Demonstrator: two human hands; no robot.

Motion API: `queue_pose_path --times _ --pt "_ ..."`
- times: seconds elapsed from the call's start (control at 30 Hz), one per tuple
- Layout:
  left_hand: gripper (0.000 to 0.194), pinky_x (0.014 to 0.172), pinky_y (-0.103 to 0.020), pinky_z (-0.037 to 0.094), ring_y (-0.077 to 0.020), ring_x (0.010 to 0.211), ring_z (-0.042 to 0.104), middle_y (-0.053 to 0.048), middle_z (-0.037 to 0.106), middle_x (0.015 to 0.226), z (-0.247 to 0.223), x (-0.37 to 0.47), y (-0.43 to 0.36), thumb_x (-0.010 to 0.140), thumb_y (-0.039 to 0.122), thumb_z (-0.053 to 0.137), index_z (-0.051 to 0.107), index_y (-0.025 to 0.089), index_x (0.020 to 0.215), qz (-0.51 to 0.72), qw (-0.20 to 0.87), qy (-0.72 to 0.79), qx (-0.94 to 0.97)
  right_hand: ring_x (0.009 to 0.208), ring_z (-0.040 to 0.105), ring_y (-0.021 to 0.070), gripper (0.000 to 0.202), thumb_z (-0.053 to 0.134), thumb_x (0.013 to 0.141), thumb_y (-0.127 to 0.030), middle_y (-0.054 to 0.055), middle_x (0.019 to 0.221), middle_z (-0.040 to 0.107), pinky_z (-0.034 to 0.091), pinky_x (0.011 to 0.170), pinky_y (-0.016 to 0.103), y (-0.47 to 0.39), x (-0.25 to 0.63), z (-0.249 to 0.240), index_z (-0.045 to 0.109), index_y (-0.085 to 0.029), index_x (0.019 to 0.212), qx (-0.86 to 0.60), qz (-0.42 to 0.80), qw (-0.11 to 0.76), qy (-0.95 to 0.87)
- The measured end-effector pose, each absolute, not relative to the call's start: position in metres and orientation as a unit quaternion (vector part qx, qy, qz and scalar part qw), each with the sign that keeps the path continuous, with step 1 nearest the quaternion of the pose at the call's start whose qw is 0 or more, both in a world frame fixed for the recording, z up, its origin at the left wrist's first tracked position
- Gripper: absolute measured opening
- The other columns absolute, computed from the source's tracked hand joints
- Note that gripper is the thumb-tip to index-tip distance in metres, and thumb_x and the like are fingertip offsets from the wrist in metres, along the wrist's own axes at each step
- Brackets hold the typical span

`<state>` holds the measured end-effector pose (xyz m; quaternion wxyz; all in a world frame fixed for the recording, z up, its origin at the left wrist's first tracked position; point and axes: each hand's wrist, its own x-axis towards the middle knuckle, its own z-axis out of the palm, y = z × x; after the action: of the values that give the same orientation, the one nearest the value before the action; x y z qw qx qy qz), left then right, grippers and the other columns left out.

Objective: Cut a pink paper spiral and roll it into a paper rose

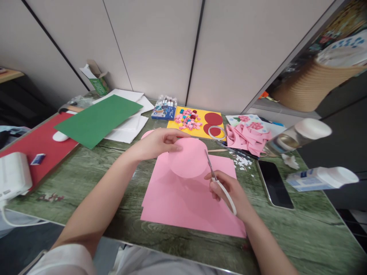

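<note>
Between thumb and fingers, my left hand pinches a round pink paper disc at its upper left edge. My right hand is closed around the white handles of a pair of scissors. The blades point up and touch or nearly touch the disc's right edge; I cannot tell whether they grip the paper. Below the disc lie stacked pink paper sheets, flat on the green wood-grain table. Part of another pink piece shows behind my left hand.
A yellow sheet carries pom-poms and dark red circles. Pink scraps, white paper bits, a phone and bottles are at right. Green card, red sheet and a white charger lie left.
</note>
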<state>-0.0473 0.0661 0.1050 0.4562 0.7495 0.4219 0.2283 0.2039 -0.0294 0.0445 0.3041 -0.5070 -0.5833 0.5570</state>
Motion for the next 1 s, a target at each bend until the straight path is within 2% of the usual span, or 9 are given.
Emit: queue_pose_path --times 0.23,0.63,1.0 --pt "0.042 0.047 -0.018 0.025 -0.007 0.055 0.033 0.004 0.036 0.06 0.1059 -0.0477 0.0656 0.079 0.027 0.056 0.054 0.021 0.12 0.241 0.451 0.417 0.751 0.05 0.047 0.0087 0.025 0.053 0.084 -0.04 -0.004 0.058 0.048 0.038 0.046 0.021 -0.029 0.2028 0.0426 0.054 -0.018 0.093 -0.514 0.556 0.308 -0.576" --pt "0.04 0.049 -0.02 0.024 -0.0084 0.057 0.032 0.003 0.036 0.063 0.1086 -0.0532 0.0666 0.081 0.03 0.054 0.054 0.023 0.121 0.23 0.424 0.422 0.767 0.049 0.046 0.0082 0.024 0.055 0.082 -0.039 -0.005 0.057 0.047 0.038 0.045 0.02 -0.0303 0.2033 0.0434 0.056 -0.017 0.093 -0.525 0.563 0.286 -0.571" --pt "0.041 0.051 -0.02 0.027 -0.009 0.06 0.038 0.0 0.05 0.071 0.1099 -0.0517 0.0635 0.083 0.031 0.05 0.052 0.022 0.123 0.242 0.415 0.42 0.77 0.047 0.045 0.0084 0.024 0.054 0.083 -0.039 -0.005 0.056 0.047 0.037 0.044 0.02 -0.0303 0.2004 0.0459 0.055 -0.017 0.09 -0.526 0.561 0.292 -0.569"
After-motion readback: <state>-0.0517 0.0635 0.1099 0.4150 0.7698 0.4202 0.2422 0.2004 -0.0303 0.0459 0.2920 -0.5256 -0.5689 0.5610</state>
